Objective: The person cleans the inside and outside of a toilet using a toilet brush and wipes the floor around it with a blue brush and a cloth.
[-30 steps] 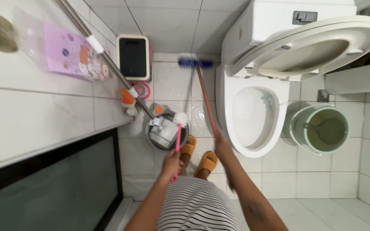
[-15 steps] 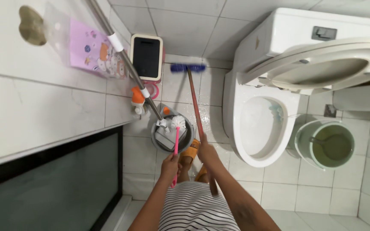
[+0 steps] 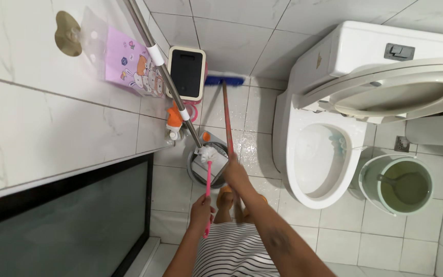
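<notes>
- Toilet brush (image 3: 208, 174) — a slim pink handle topped with a round head of white bristles. It points away from the person, head up over the grey bucket (image 3: 207, 166) on the floor, its lower handle gripped in the closed left hand (image 3: 201, 209).
- Long-handled brush (image 3: 226, 110) — a thin reddish-brown stick ending in a flat blue bristle head. The head rests on the wet white floor tiles at the foot of the back wall, just beside a cream bin with a black lid; the stick slants back to the right hand (image 3: 236, 174), which is wrapped around it.
</notes>
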